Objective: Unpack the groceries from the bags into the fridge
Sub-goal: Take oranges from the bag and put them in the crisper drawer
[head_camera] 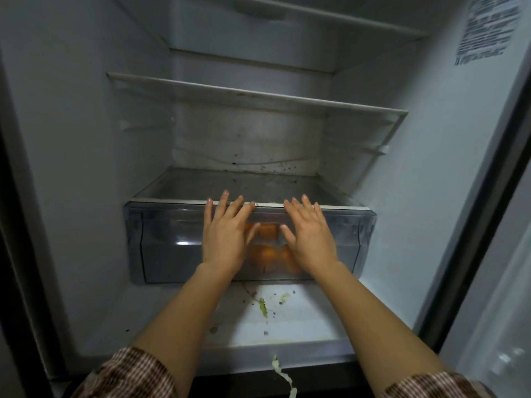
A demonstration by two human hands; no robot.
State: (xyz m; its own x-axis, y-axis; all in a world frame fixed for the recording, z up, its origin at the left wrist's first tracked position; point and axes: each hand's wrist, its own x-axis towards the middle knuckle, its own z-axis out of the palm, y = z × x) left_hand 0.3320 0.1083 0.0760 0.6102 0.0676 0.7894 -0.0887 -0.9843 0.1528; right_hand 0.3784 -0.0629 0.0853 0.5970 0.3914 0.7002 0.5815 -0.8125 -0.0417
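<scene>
Translucent grey plastic crisper drawer (166, 239) sat low in the open white fridge (71, 168), directly under a glass shelf (230, 182). Round orange fruits (267, 231) lay inside it, probably oranges; they were blurred through the plastic. That batch looked stowed.

Both the left hand (225, 237) and the right hand (311, 235) lay flat on the drawer front, side by side. Judged as a push to seat the drawer home.

The fingers (222, 202) were straight and slightly spread, with the tips at the top rim. Neither hand grasped anything.

Green vegetable scraps (263, 307) lay on the fridge floor below.
</scene>
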